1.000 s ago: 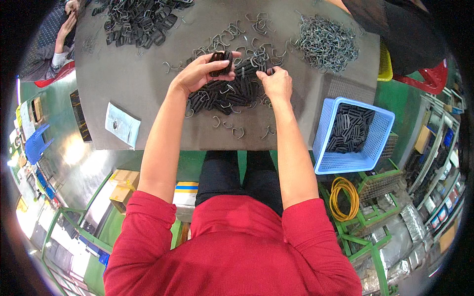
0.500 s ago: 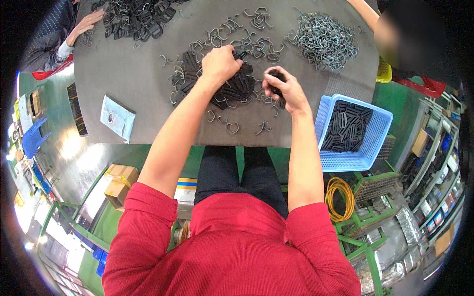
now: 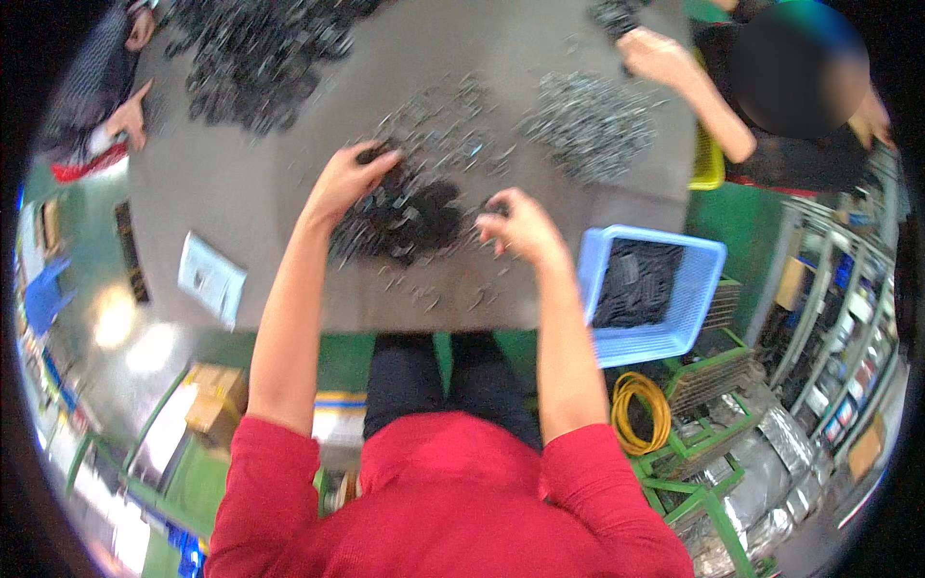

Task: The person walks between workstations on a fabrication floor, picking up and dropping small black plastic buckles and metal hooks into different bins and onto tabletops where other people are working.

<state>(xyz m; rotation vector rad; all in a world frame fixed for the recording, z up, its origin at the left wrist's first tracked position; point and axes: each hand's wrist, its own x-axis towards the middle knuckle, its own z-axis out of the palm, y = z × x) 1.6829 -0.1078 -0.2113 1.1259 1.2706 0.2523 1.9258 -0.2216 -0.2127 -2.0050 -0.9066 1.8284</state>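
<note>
The picture is smeared by motion. A pile of black plastic pieces (image 3: 419,222) lies on the table before me. My left hand (image 3: 349,181) is over the pile's upper left edge, its thumb and fingers closed around something dark that looks like such pieces. To the right of the pile, my right hand (image 3: 523,229) is curled, with a dark piece showing between thumb and fingers; its exact shape is blurred. Bent metal wire hooks (image 3: 472,106) are scattered beyond the pile, and a few lie on its near side.
A blue basket (image 3: 708,289) of black slotted pieces stands at the right table edge. Farther off lie a heap of metal hooks (image 3: 593,125) and a large black heap (image 3: 260,58). A blue packet (image 3: 212,277) is at left. Co-workers' hands reach in from both sides (image 3: 660,58).
My view has shifted, moving the table lower in the picture. My left hand has moved to the pile's left side. The right co-worker's hand now reaches over the table near dark pieces.
</note>
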